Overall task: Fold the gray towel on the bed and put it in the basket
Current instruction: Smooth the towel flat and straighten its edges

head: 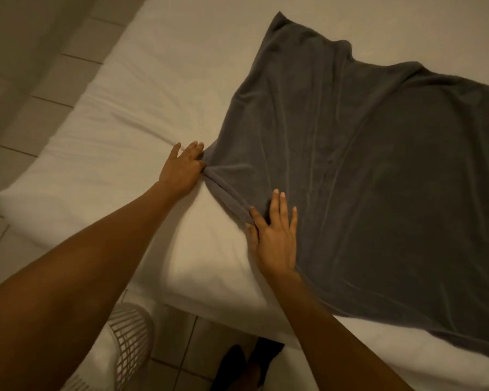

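At frame centre, the left hand (182, 167) pinches the dark gray terry towel's (364, 179) bunched corner on the white-sheeted bed (119, 131). The right hand (277, 232) presses it, fingers (281, 204) spread flat. A white wire basket (130, 342) stands lower left.

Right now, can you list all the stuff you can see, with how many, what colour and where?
towel: one, dark gray, spread on the bed, rumpled at its near-left corner
bed: one, white sheet, fills most of the view
basket: one, white lattice, on the floor below the bed, with white cloth in it
floor: pale tiles, left and bottom
shoes: dark, count unclear, on the floor at the bottom
left hand: one, pinching the bunched towel corner
right hand: one, fingers straight, resting flat on the towel's near edge
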